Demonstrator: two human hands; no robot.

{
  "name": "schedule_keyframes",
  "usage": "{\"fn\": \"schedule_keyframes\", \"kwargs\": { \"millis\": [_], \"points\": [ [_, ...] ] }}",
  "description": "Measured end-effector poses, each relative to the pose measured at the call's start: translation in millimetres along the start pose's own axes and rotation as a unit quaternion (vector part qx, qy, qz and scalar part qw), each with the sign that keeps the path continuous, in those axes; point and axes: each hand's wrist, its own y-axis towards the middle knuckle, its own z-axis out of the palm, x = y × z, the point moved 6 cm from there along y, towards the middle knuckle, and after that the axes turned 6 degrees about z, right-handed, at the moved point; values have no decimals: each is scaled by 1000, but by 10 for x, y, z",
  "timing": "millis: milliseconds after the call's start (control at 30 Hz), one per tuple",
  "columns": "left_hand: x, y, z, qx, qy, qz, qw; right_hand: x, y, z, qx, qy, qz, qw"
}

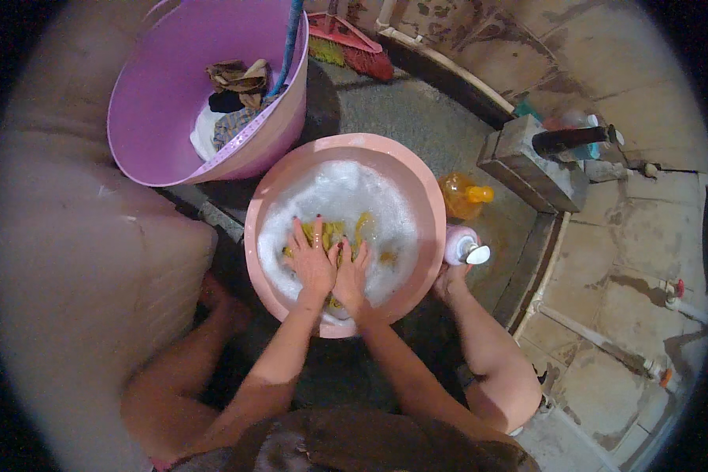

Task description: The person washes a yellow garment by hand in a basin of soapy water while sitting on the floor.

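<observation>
In front of me is a round pink plastic basin [433,206] filled with soapy water and white foam [342,183]. A wet yellow cloth [330,232] lies partly under the suds. My left hand [312,265] rests flat on the cloth, its fingers spread. Beside it, thumb side against thumb side, my right hand [350,274] presses down with its fingers a little apart. Foam hides some of the right fingertips. More yellow cloth shows near my wrists, at the near side of the basin.
A purple tub [153,106] holds several clothes [239,112] and a blue pole [289,50]. Right of the basin stand an orange-capped bottle [463,194] and a pump bottle [463,245]. A broom head [354,47], concrete block [531,159] and wall pipes [596,333] lie beyond.
</observation>
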Motion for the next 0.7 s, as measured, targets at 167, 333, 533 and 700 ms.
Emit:
{"fn": "schedule_keyframes", "kwargs": {
  "millis": [167,333,533,700],
  "points": [
    [510,248,1431,239,-266,-64,932,-566,478,547,67,-135,-43,988],
    [782,1096,1493,347,-65,11,936,-341,1077,504,223,-105,-99,964],
    [69,940,158,95,-221,-34,970,126,1555,-391,188,-7,1,982],
    [-154,-39,-259,28,-281,-33,959,174,1065,-704,10,67,-124,990]
  ]
}}
